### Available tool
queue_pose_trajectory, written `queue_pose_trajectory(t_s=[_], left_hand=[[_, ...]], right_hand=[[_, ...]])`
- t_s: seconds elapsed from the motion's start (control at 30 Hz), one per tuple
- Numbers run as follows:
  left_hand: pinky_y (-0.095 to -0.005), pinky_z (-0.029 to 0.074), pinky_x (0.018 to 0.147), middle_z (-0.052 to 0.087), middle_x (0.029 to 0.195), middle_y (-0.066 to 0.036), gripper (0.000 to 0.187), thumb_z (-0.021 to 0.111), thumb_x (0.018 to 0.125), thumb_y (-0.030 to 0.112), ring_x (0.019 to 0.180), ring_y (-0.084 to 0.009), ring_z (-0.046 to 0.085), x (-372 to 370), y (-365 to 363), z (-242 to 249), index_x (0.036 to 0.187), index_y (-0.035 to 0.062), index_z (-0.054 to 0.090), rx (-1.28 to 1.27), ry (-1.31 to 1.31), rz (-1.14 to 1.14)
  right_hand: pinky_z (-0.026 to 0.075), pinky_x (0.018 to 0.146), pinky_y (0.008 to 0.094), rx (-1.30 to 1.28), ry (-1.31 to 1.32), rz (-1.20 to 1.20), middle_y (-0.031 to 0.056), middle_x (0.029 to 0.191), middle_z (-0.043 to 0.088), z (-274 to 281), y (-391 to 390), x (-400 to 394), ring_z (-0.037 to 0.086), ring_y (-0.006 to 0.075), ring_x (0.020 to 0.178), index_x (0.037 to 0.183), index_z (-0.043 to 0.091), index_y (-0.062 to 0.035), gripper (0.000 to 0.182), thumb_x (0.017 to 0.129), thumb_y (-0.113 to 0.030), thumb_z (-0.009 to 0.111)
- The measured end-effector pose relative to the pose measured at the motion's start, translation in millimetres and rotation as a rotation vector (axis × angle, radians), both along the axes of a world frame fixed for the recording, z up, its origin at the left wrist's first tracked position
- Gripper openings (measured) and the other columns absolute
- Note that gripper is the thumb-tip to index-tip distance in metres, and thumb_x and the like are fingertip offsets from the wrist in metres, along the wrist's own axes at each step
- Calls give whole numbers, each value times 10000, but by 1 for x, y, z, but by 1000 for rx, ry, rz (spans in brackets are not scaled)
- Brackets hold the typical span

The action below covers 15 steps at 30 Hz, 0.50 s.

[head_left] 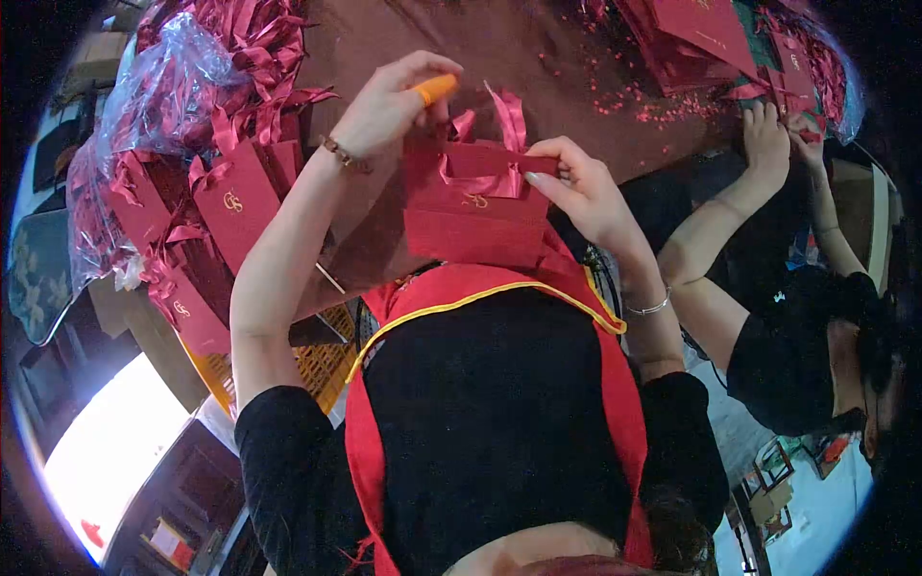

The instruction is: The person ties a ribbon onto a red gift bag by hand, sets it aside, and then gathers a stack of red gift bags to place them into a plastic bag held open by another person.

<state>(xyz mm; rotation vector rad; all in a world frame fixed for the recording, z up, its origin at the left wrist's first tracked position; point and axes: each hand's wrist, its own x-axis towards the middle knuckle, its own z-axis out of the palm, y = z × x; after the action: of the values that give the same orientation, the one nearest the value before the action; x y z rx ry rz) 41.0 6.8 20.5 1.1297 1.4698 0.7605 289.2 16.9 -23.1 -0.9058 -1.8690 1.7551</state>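
A dark red paper gift bag (471, 230) with a gold emblem and pink-red ribbon handles (480, 182) stands at the table's near edge, close to my body. My right hand (581, 192) pinches its upper right side, thumb on the front by the ribbon's end. Just above the bag's top left corner is my left hand (399, 101), its fingers curled and an orange finger cover (437, 89) on one digit. Whatever the left fingertips hold, if anything, is hidden. A second ribbon loop (507, 115) rises behind the bag's top edge.
Several red bags with ribbons (235, 202) are heaped on the left beside clear plastic wrap (182, 67). More bags (701, 38) lie at the far right, near red scraps (663, 106) on the brown table (423, 29). A co-worker's hands (768, 144) handle ribbon there.
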Motion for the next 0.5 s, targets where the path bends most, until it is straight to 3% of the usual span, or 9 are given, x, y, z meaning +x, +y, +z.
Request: queue_pose_trajectory(t_s=[0.03,0.07,0.2,0.23,0.27,0.33,0.4,0.5], left_hand=[[-194,405,552,601,762,-5,210,503,876,140,649,-51,532,2,-1,1,1045,36,570,-41,53,-71],[-226,429,568,622,785,-11,249,521,858,139,652,-75,548,1,-4,-21,1074,21,556,145,143,-131],[-227,446,600,627,817,-35,318,535,811,75,645,-88,546,8,-2,-9,1127,34,540,7,272,-230],[-218,444,597,624,827,-48,349,532,797,65,648,-87,544,9,-3,-12,1145,43,532,74,65,-171],[-210,443,595,621,838,-60,380,530,784,56,651,-86,542,11,-3,-15,1164,52,524,141,-142,-113],[-198,435,581,609,852,-65,425,518,762,33,657,-79,539,13,-2,-13,1186,37,504,201,-243,-71],[-191,435,592,600,859,-46,437,504,750,3,671,-73,539,10,-6,-3,1188,13,496,-85,-484,-9],[-185,431,603,612,843,-42,357,583,792,82,706,-77,555,19,-2,-3,1132,-12,531,-64,-207,-68]], right_hand=[[440,643,253,-2,0,1,79,808,596,1,-1,-1,532,88,719,1030,518,-7,215,842,-108,541],[436,634,256,5,0,6,83,800,592,3,-2,-3,529,91,706,1028,519,-8,215,841,-113,541],[427,614,268,32,-67,19,100,787,583,10,-4,-7,534,116,672,1027,524,-19,222,835,-127,544],[427,615,270,58,-61,18,106,790,583,13,-4,-7,540,124,670,1029,523,-22,224,834,-129,546],[415,681,198,-4,-131,73,14,875,571,18,-1,-5,490,36,770,1058,517,-4,225,851,-85,552],[419,688,201,-8,-129,63,14,882,571,16,-2,-5,495,38,777,1059,515,-2,224,854,-86,549],[424,695,204,-14,-123,58,15,889,571,12,-4,-5,500,39,784,1059,513,-1,222,856,-87,547],[434,717,213,-52,-77,54,21,914,571,9,-5,-6,510,44,813,1060,508,1,217,864,-86,540]])
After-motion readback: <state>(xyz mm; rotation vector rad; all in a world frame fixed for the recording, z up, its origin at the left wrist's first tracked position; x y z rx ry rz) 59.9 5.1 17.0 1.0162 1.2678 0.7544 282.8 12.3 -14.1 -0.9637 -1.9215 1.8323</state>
